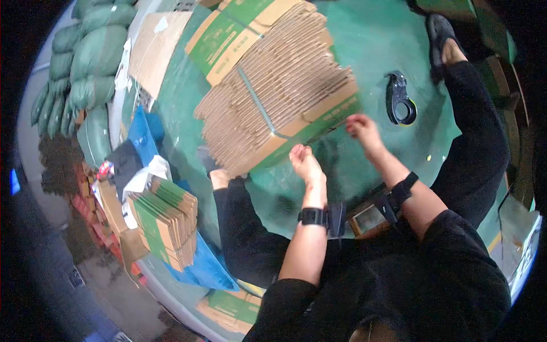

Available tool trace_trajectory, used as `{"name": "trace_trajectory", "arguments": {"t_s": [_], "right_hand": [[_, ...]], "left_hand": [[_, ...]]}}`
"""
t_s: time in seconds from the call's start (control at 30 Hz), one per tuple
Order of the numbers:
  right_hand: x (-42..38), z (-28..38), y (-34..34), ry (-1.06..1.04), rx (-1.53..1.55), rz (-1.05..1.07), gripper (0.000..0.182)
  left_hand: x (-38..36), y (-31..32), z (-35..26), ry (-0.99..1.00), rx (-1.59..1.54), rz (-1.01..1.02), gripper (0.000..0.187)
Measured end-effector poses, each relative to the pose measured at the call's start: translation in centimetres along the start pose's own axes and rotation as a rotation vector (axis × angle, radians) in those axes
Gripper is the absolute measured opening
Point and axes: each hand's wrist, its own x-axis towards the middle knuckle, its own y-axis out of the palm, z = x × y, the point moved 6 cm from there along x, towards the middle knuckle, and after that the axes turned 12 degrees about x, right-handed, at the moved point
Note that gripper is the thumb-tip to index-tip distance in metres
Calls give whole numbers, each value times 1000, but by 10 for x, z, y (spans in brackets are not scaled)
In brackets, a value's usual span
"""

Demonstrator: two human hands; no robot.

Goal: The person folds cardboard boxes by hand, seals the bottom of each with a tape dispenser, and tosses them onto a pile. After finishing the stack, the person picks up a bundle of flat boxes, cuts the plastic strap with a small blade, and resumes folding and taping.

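Observation:
A large bundle of flattened cardboard boxes (pixel 279 85), brown with green printed panels, lies in front of me with a pale strap (pixel 256 102) across it. My left hand (pixel 306 164) is at its near edge, palm turned up and fingers curled together. To the right, my right hand (pixel 366 135) is close to the bundle's right corner, slightly blurred, its fingers bent in a pinch. Whatever either hand grips is too small to make out. A black tape dispenser (pixel 400 101) lies on the green floor (pixel 376 34), beyond my right hand.
At left, a smaller strapped stack of flattened boxes (pixel 165 222) rests by blue sheeting (pixel 202 268). Green sacks (pixel 99 54) are piled farther back. A flat cardboard sheet (pixel 159 51) lies nearby. My legs (pixel 476 114) flank the bundle. More cardboard (pixel 231 308) lies at lower left.

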Motion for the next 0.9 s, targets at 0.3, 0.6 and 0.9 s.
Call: {"name": "trace_trajectory", "arguments": {"t_s": [0.3,0.6,0.9], "right_hand": [[3,-60,66,-182,-521,382,38],[-4,-45,71,-512,-706,451,41],[24,-56,81,-337,-695,583,32]], "left_hand": [[14,13,15,-66,-78,67,19],[5,26,2,95,-57,-15,22],[16,30,-9,94,403,-280,25]]}}
